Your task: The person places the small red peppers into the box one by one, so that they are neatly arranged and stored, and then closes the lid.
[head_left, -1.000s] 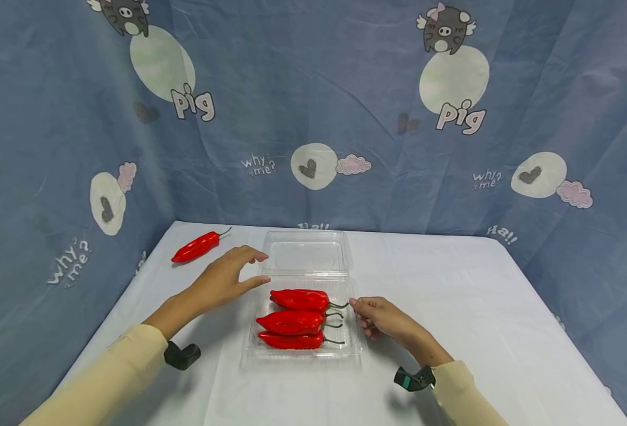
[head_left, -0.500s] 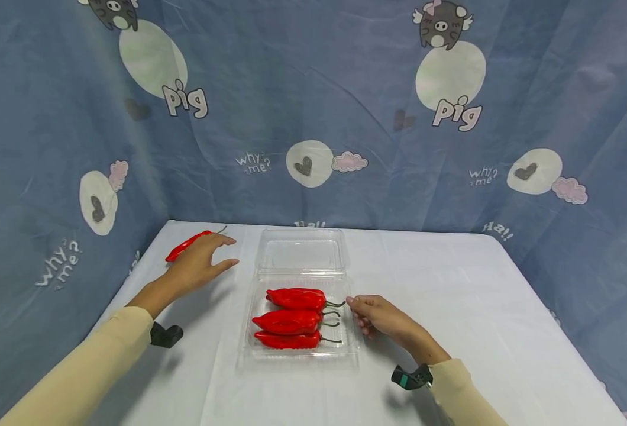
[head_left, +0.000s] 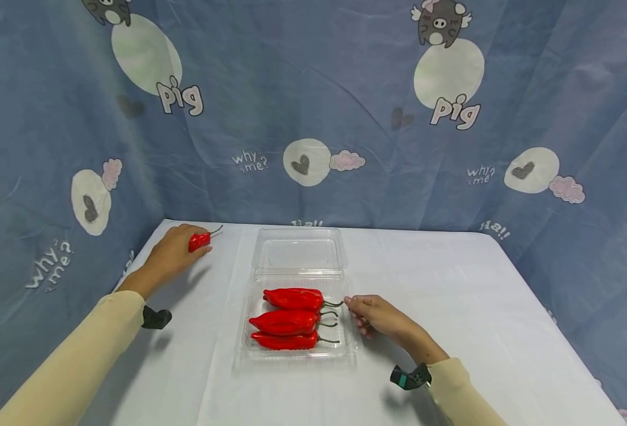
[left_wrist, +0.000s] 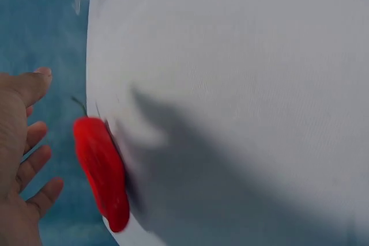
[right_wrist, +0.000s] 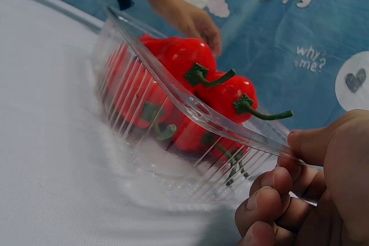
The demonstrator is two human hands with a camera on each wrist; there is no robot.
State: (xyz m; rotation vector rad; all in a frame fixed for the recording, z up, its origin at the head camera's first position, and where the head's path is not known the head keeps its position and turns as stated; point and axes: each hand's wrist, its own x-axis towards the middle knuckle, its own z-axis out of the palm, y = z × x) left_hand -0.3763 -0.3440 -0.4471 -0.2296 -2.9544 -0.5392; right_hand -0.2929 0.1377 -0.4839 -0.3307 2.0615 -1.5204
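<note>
At the far left of the table, my left hand [head_left: 174,249] reaches over a lone red chili pepper [head_left: 199,241] with a green stem. In the left wrist view, the fingers of that hand [left_wrist: 20,154] are spread beside the pepper [left_wrist: 101,171], apart from it. A clear plastic clamshell box [head_left: 299,251] lies unfolded in the middle, lid towards the back. Several red peppers [head_left: 284,322] lie in its tray, stems to the right. My right hand [head_left: 380,322] pinches the tray's right rim between thumb and fingers, as the right wrist view shows at the box's edge [right_wrist: 190,105].
A white cloth covers the table [head_left: 452,296]. Blue printed curtain [head_left: 377,106] hangs along the back and both sides, close behind the table's edge. Black devices are strapped to the left wrist [head_left: 156,318] and right wrist [head_left: 411,377].
My left hand has moved left and back, from beside the box to the lone pepper, now partly covering it. The right hand has kept its place at the box's rim.
</note>
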